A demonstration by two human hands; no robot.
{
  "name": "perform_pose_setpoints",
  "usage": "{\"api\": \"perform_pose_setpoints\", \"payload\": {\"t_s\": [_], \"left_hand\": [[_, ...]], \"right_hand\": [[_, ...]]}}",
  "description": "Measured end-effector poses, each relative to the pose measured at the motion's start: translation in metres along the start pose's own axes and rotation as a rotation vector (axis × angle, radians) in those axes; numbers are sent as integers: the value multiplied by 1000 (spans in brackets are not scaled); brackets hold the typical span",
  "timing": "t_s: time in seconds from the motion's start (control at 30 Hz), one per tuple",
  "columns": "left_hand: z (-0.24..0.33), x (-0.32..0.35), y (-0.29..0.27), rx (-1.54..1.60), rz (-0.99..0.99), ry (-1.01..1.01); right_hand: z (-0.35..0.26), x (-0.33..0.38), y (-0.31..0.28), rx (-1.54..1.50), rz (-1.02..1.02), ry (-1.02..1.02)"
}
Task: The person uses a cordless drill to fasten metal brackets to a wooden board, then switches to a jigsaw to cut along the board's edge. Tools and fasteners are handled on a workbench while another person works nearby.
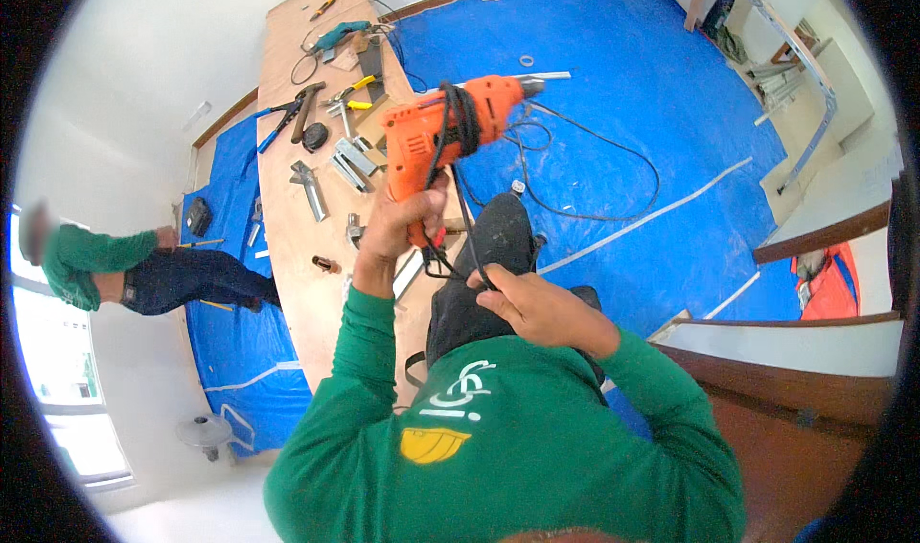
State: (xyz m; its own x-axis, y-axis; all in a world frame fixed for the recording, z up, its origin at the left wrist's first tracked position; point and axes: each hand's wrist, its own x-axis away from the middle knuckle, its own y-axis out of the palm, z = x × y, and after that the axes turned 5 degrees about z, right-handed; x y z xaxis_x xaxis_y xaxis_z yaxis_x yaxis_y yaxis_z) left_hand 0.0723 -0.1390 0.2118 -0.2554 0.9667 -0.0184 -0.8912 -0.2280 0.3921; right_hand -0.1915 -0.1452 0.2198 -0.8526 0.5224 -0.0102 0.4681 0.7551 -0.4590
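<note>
My left hand (395, 229) is wrapped round the handle of an orange power drill (414, 138), held up with its chuck toward the far right. Several turns of the drill's black cord (466, 121) are wound round its body. Lower down, my right hand (548, 305) pinches part of that cord between thumb and fingers. The drill hangs over the right edge of a long plywood table (287, 83), hiding some of what lies there.
On the table lie a hammer (307, 110), blue-handled snips (280, 121), a black tape measure (314, 137), metal brackets (309, 190) and a teal power tool (341, 35). Blue sheeting (613, 140) covers the floor, with a loose cord on it. Another person (105, 260) stands at left.
</note>
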Motion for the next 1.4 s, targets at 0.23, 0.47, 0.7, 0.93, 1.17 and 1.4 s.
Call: {"api": "perform_pose_setpoints", "payload": {"t_s": [0.23,0.47,0.7,0.93,1.17,1.4], "left_hand": [[4,2,-26,-197,-127,-181],[4,41,1,59,-334,-304],[-5,14,6,5,-35,-130],[-18,-26,-14,-363,-70,-256],[5,-11,-6,-698,-674,-498],[-25,-7,-30,-683,-818,-679]], "right_hand": [[-61,-3,-136,881,239,-532],[63,-136,-178,64,115,-301],[94,-35,38,-54,157,82],[-12,-18,-3,636,-98,36],[-70,-82,-81,722,-144,-423],[-26,-107,-53,643,-37,-549]]}}
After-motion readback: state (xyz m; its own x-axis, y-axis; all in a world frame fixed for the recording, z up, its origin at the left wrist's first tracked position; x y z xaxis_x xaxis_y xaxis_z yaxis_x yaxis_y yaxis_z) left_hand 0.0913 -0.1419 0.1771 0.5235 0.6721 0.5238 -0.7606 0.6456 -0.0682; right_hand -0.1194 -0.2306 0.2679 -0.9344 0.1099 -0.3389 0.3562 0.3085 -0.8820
